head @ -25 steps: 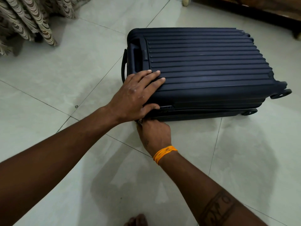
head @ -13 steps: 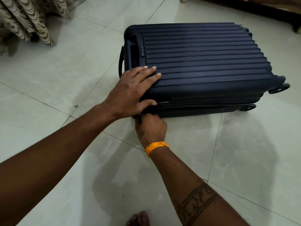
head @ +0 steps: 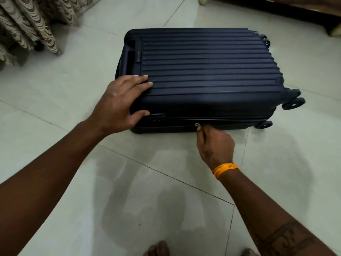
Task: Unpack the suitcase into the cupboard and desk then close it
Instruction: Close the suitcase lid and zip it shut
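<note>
Right hand [head: 215,143] has slid along the suitcase [head: 203,76] seam from the lock [head: 156,117], pinching the zip pull [head: 197,125]; left hand [head: 120,102] spread flat on the lid. Step: unzipping. Next: round the wheel [head: 264,124] corner.

Floor [head: 55,111]: large pale glossy tiles with thin dark grout lines, catching soft reflections.
Curtain [head: 31,24]: beige and brown scalloped pattern, hem reaching the floor, far left.
Furniture [head: 287,13]: dark wooden base along the far right edge, possibly a bed frame.
Light: even, diffuse.
</note>
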### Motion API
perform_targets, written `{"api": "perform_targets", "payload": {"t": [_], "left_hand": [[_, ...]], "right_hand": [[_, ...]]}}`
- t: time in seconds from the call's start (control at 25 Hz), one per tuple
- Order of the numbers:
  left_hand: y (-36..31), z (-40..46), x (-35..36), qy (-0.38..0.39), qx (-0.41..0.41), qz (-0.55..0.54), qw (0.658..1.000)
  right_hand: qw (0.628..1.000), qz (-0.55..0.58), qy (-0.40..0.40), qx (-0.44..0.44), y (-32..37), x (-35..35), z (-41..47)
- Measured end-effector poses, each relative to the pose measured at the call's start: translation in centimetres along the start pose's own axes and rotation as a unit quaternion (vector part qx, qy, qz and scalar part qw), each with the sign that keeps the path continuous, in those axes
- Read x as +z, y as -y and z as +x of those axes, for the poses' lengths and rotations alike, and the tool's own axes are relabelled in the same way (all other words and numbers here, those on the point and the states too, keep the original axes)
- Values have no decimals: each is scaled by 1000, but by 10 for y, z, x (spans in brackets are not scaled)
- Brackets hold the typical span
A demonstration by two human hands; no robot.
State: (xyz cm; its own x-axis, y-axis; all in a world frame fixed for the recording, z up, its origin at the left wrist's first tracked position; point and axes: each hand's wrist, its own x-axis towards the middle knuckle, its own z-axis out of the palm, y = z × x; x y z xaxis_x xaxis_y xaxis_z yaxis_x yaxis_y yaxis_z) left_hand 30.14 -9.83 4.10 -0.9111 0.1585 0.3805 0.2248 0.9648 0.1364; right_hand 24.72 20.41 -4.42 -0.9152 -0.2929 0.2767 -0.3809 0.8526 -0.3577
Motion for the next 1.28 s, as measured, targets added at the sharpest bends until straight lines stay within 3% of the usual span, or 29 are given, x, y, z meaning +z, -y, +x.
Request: {"api": "perform_targets", "payload": {"t": [0.16,0.24,0.36,0.56,0.76,0.96,1.12,1.28], "left_hand": [[-50,36,2,6,101,51,994],[-94,82,16,86,155,88,980],[-133,137,39,186,155,174,955],[-126,143,48,148,154,193,958],[-116,143,41,153,144,188,959],[-108,142,28,180,140,186,956],[-157,178,39,136,234,175,947],[-230,225,80,205,246,137,937]], "right_hand": [[998,25,-34,48,23,3,-1],[997,28,-34,56,33,4,-2],[999,13,-21,35,33,2,-7],[994,-43,-56,85,-44,-21,5],[975,-58,-69,202,-101,-46,20],[978,-66,-79,180,-132,-49,18],[976,-14,-107,189,-114,-35,11],[976,-8,-101,194,-116,-37,1]]}}
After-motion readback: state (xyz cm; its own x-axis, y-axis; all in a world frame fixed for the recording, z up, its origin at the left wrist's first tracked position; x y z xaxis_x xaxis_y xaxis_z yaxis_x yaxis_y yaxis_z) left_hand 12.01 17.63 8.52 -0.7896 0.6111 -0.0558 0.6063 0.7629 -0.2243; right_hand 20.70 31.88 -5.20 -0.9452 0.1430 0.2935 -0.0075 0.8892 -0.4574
